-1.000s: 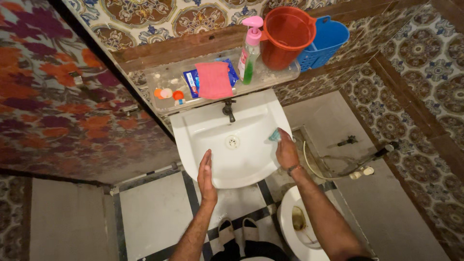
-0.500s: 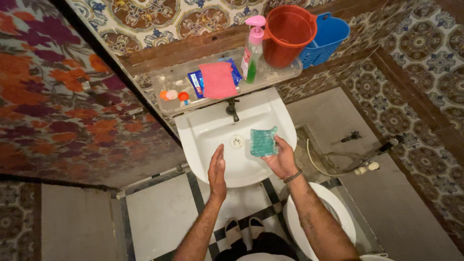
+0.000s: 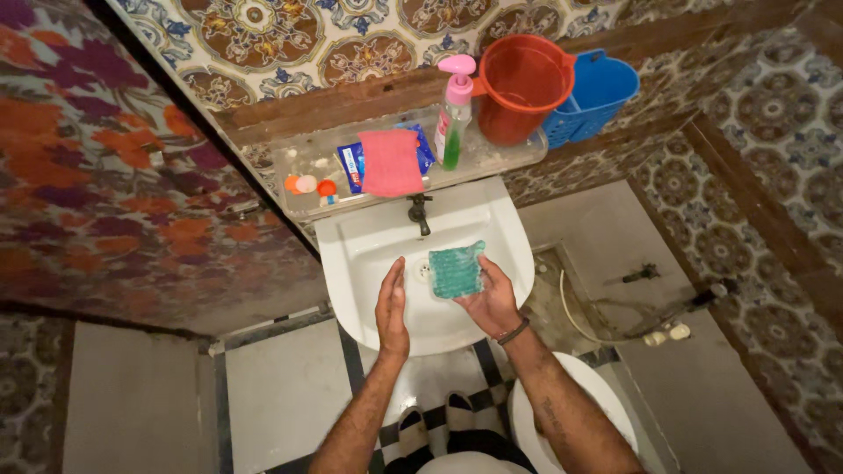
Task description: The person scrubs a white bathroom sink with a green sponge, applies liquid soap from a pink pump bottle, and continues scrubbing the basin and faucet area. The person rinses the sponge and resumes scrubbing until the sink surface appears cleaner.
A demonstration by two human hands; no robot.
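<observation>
Head view of a tiled washroom corner, largest item first. The white basin (image 3: 386, 250) projects from the wall at waist level, with a dark tap (image 3: 419, 213) at its back edge, so anything held over the bowl drips into the drain. Above it a clear shelf (image 3: 518, 145) keeps supplies within arm's reach: a red bucket (image 3: 520, 75) and blue basket (image 3: 599, 88) stand at its right end, a pink cloth (image 3: 391, 162) lies flat in the middle, and a pump bottle (image 3: 455, 114) of green liquid stands upright beside the cloth. A toilet (image 3: 606, 412) sits low on the right.

The right hand (image 3: 492, 298) is turned palm up over the bowl and its grip supports a green sponge (image 3: 457, 269), which lies flat across the fingers with its face exposed. The left hand (image 3: 392, 307) stands on edge just beside the sponge, fingers straight and together, empty, not touching it.
</observation>
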